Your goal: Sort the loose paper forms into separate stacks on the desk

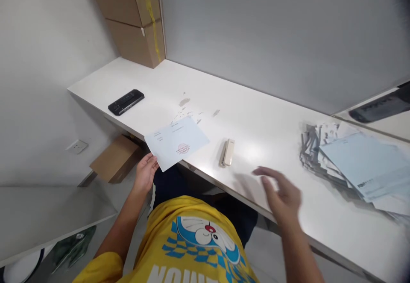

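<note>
"Blue paper [171,140], printed in dark lines and stamped in red, is seen at the front edge of the table [272,116]. How is it held?"

"By its near left corner, in the left hand [146,172]. The sheet is pinched narrowly between thumb and fingers. Part of it is carried past the front edge; whether the rest is laid on the table cannot be told."

"And the right hand [283,195]?"

"It is held above the table by the front edge, farther to the right, and is somewhat blurred. Its thumb and forefinger are parted in an empty curve."

"What is placed nearest to it?"

"A cream stapler [228,152], set close to the front edge, between the paper and the right hand, apart from both."

"What is kept toward the right end of the table?"

"An untidy pile of papers [312,150], topped by a light blue sheet [358,159]."

"And toward the left end?"

"A black phone [126,102] is laid near the front edge, and cardboard boxes [131,39] are stacked at the back left corner, with yellow tape [155,35] run down one side. Grey marks [184,102] are spread just behind the paper. Below the front edge, a smaller brown box [113,157] is seen; on the wall [41,103], a socket [77,146] is fixed."
</note>
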Demonstrator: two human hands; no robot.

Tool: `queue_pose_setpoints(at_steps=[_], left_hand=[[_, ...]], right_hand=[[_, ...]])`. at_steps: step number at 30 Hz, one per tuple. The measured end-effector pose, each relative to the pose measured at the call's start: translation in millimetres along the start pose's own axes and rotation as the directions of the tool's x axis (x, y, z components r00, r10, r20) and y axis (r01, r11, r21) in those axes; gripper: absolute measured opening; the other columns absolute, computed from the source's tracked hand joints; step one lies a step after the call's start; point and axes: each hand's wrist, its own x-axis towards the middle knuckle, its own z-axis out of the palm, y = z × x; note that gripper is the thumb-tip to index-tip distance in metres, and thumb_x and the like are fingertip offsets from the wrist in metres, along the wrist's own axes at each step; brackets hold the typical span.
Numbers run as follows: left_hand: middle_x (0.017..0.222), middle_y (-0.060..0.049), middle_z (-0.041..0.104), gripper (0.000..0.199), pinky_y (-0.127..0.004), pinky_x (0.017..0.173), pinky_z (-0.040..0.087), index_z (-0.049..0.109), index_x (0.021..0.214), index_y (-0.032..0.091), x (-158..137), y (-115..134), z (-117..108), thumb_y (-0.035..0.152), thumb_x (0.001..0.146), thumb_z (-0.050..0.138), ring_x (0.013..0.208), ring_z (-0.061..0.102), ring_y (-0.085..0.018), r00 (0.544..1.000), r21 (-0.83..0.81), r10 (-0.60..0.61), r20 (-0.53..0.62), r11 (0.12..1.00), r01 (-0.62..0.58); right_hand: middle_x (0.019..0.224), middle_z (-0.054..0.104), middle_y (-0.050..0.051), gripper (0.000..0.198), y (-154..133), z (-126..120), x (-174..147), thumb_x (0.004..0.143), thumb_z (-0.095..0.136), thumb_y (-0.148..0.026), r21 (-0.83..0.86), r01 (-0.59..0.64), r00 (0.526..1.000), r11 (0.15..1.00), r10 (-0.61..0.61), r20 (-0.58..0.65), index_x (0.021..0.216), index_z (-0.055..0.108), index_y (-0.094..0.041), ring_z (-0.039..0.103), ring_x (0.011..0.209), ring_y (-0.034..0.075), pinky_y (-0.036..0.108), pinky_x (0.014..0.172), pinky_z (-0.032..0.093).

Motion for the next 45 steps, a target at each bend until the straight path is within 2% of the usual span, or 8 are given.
queue_pose_setpoints(at_steps=[2, 4, 6, 14, 20, 30, 37, 45], left_hand=[[0.079, -0.003, 0.073, 0.047, -0.030, 0.073, 0.055, 0.067, 0.089, 0.018, -2, 5, -2, 0.038, 0.054, 0.091, 0.074, 0.069, -0.017, 1.000, 0.029, 0.013, -0.020, 1.000, -0.012], [0.077, -0.003, 0.072, 0.049, -0.030, 0.073, 0.055, 0.066, 0.088, 0.017, -4, 8, -7, 0.039, 0.052, 0.092, 0.075, 0.069, -0.018, 1.000, 0.059, -0.001, -0.025, 0.998, 0.002], [0.076, -0.003, 0.072, 0.049, -0.030, 0.072, 0.055, 0.066, 0.086, 0.016, -5, 10, -14, 0.040, 0.051, 0.091, 0.075, 0.069, -0.019, 0.999, 0.084, -0.037, -0.018, 0.996, 0.038], [0.070, 0.002, 0.068, 0.034, -0.022, 0.057, 0.045, 0.063, 0.078, 0.018, -6, 7, -44, 0.033, 0.054, 0.083, 0.060, 0.061, -0.013, 0.989, 0.196, -0.133, 0.059, 0.973, 0.119], [0.071, 0.002, 0.067, 0.034, -0.021, 0.059, 0.044, 0.064, 0.078, 0.018, -8, 8, -49, 0.035, 0.057, 0.085, 0.061, 0.059, -0.012, 0.993, 0.214, -0.090, 0.082, 0.974, 0.071], [0.106, -0.011, 0.076, 0.063, -0.037, 0.083, 0.056, 0.067, 0.120, 0.018, -19, -8, -24, 0.052, 0.069, 0.082, 0.101, 0.070, -0.030, 0.962, 0.264, -0.181, 0.204, 0.956, 0.124], [0.103, -0.012, 0.077, 0.073, -0.041, 0.086, 0.057, 0.069, 0.121, 0.016, -31, -16, 3, 0.066, 0.069, 0.078, 0.100, 0.071, -0.034, 0.901, 0.399, -0.300, 0.315, 0.903, 0.161], [0.110, -0.010, 0.073, 0.058, -0.033, 0.076, 0.055, 0.056, 0.136, 0.023, -43, -8, 46, 0.052, 0.086, 0.065, 0.097, 0.070, -0.028, 0.911, 0.540, -0.082, 0.404, 0.825, -0.165]], right_hand=[[0.066, 0.068, 0.005, 0.043, -19, 42, -24, 0.090, 0.054, -0.064, 0.285, -0.238, 0.940, 0.929, 0.146, 0.308, 0.092, 0.075, -0.026, 0.066, 0.063, 0.023, 0.038, 0.061, 0.057], [0.063, 0.067, 0.003, 0.046, -26, 78, -44, 0.089, 0.055, -0.066, 0.419, -0.490, 0.789, 0.765, 0.185, 0.586, 0.091, 0.075, -0.024, 0.063, 0.056, 0.019, 0.034, 0.055, 0.054], [0.071, 0.070, 0.004, 0.043, -22, 102, -51, 0.087, 0.062, -0.063, 0.470, -0.638, 0.696, 0.610, 0.195, 0.691, 0.096, 0.074, -0.023, 0.064, 0.059, 0.017, 0.030, 0.055, 0.053], [0.086, 0.074, 0.008, 0.048, -2, 127, -25, 0.079, 0.072, -0.063, 0.651, -0.722, 0.688, 0.236, 0.347, 0.637, 0.096, 0.071, -0.018, 0.071, 0.078, 0.022, 0.033, 0.067, 0.059], [0.080, 0.074, 0.007, 0.048, 0, 135, -39, 0.078, 0.073, -0.063, 0.663, -0.684, 0.720, 0.303, 0.422, 0.550, 0.093, 0.072, -0.017, 0.072, 0.073, 0.021, 0.032, 0.066, 0.060], [0.106, 0.076, 0.008, 0.038, 7, 90, -51, 0.088, 0.066, -0.054, 0.387, -0.472, 0.841, 0.792, 0.272, 0.468, 0.109, 0.072, -0.023, 0.071, 0.098, 0.027, 0.041, 0.085, 0.058], [0.126, 0.069, 0.010, 0.047, -1, 74, -56, 0.085, 0.068, -0.053, 0.538, -0.575, 0.813, 0.617, 0.506, 0.289, 0.121, 0.062, -0.023, 0.064, 0.117, 0.030, 0.042, 0.095, 0.055], [0.139, 0.061, 0.008, 0.057, 0, 74, -87, 0.082, 0.074, -0.045, 0.608, -0.589, 0.763, 0.532, 0.615, 0.201, 0.132, 0.052, -0.029, 0.055, 0.129, 0.030, 0.043, 0.105, 0.049]])
